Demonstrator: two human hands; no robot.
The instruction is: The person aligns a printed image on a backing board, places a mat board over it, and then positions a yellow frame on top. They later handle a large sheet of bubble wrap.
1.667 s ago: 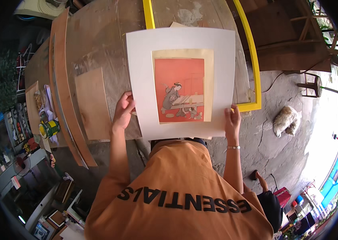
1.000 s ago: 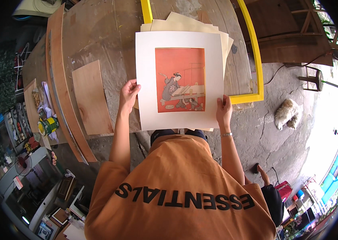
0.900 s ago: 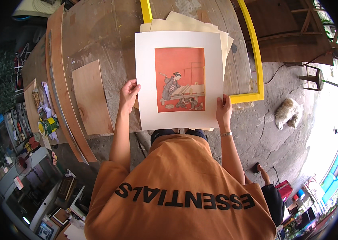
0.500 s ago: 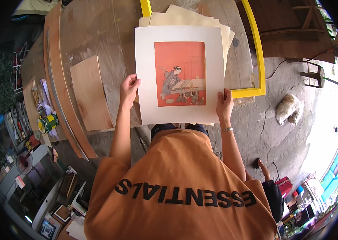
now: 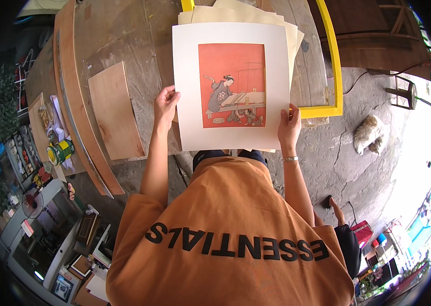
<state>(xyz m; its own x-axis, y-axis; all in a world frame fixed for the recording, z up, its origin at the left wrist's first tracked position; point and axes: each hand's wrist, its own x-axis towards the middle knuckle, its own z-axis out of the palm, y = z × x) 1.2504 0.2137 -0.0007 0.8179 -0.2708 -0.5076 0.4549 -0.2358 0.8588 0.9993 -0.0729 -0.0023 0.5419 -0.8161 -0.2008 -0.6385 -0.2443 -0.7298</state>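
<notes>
A matted art print (image 5: 233, 61), with a wide white border around a red picture of a figure at a low table, is held up flat in front of me. My left hand (image 5: 166, 105) pinches its left edge between thumb and fingers. On the opposite edge, my right hand (image 5: 289, 126) grips the border lower down, thumb on top. Behind the print lies a fanned stack of cream sheets (image 5: 236, 15) on the wooden worktable (image 5: 139, 35). The sheets' lower part is hidden by the print.
A yellow frame (image 5: 337, 76) lies on the table's right side. Wooden boards (image 5: 116, 109) and a long curved strip (image 5: 72, 86) are at left, near a green-yellow can (image 5: 61, 152). A furry animal (image 5: 370, 134) lies on the floor beside a stool (image 5: 403, 94). Someone's leg (image 5: 337, 211) shows at lower right.
The print and both hands sit slightly higher in the view, and the print's right side has shifted a little rightward. Both hands keep their hold; the whole view has moved slightly.
</notes>
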